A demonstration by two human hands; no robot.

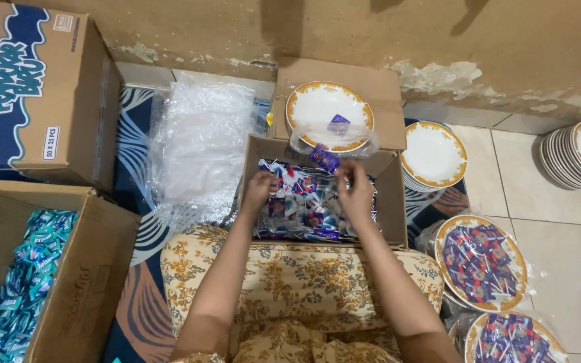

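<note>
Small purple and blue sachets lie heaped loosely inside an open cardboard box.

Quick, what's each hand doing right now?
Left hand: fingers curled among the small sachets in the open cardboard box; cannot tell if it grips one.
Right hand: pinched shut on a purple sachet.

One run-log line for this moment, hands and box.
left hand: in sachet box | right hand: pinching purple sachet | wrapped plate: on box flap
</note>
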